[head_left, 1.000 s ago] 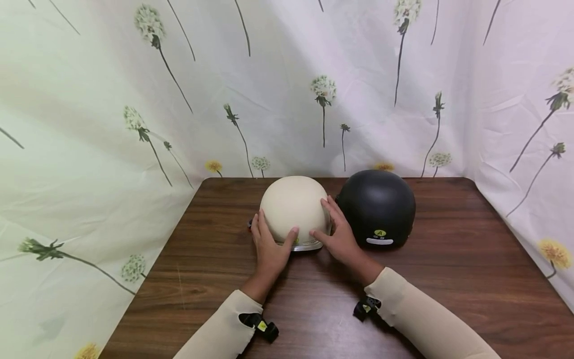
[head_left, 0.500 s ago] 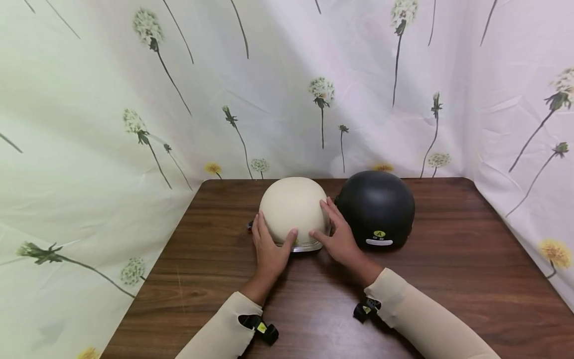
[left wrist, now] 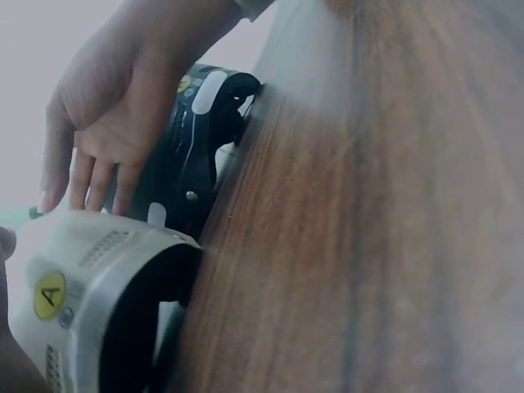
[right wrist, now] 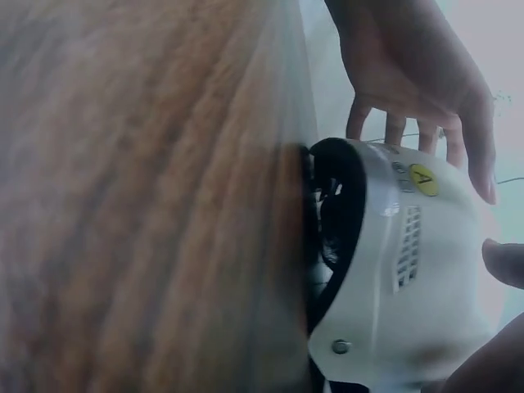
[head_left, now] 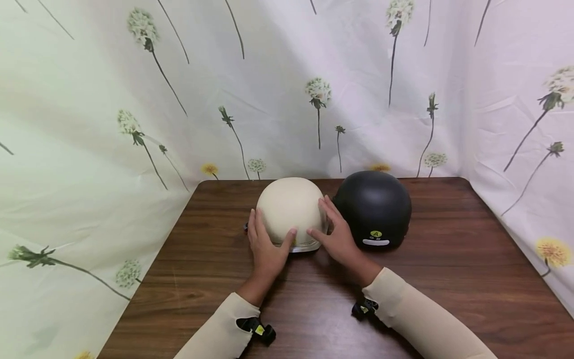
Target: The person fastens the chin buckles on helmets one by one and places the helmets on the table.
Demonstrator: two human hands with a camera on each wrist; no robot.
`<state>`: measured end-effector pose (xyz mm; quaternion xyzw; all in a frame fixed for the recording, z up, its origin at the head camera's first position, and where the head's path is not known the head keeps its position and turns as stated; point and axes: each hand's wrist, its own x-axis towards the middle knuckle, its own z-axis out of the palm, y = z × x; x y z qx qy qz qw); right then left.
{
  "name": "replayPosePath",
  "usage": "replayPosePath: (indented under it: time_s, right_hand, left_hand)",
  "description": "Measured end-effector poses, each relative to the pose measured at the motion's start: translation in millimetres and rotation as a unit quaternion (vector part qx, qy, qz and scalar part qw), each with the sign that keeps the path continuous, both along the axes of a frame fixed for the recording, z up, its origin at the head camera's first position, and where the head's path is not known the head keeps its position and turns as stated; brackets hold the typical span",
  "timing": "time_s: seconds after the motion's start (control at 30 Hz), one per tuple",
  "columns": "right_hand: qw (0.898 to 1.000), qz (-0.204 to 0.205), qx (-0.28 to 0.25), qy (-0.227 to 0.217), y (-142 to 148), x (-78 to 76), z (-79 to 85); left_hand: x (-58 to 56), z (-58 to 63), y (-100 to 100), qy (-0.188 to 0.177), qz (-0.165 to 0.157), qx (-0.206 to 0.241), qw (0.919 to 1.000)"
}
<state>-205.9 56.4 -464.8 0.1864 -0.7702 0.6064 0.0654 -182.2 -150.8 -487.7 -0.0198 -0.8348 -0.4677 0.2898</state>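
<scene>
A cream helmet sits dome up on the wooden table, with a silvery band along its near rim. My left hand lies along its left side, fingers extended and thumb toward the front of the shell. On the opposite side, my right hand touches the shell with spread, nearly straight fingers. The left wrist view shows the cream helmet with a round yellow "A" sticker, and my right hand beyond it. In the right wrist view, my left hand reaches over the far side of the helmet.
A matte black helmet stands close to the right of the cream one, behind my right hand. The dark wooden table ends at a white dandelion-print curtain at the back and both sides.
The scene has shifted slightly left in the head view. Both hands stay at the sides of the cream helmet, and the helmets keep their places on the table.
</scene>
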Motion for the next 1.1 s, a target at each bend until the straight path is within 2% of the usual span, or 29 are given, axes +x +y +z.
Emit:
replayPosePath:
  time_s: [0.1,0.27,0.53,0.8,1.1]
  right_hand:
    - [1.0,0.002,-0.003,-0.005,2.4,3.5,4.7]
    - [1.0,-0.003,-0.006,-0.015,12.0,7.5,10.1]
    - [1.0,-0.003,0.004,0.007,32.2,14.3,21.9]
    - [1.0,-0.006,-0.008,0.028,52.8,20.6,33.0]
    - [0.995,0.0,-0.032,0.09,75.6,23.9,32.9]
  left_hand:
    - [1.7,7.1,2.5,0.026,0.007,-0.024,0.9993]
    - [5.9,15.8,8.7,0.04,0.014,-0.048,0.9979]
    - [14.9,27.2,23.8,0.058,0.018,-0.055,0.9966]
    - [16.3,40.6,41.9,0.098,-0.046,-0.037,0.9935]
    - [11.1,50.9,58.8,0.13,-0.095,-0.032,0.9864]
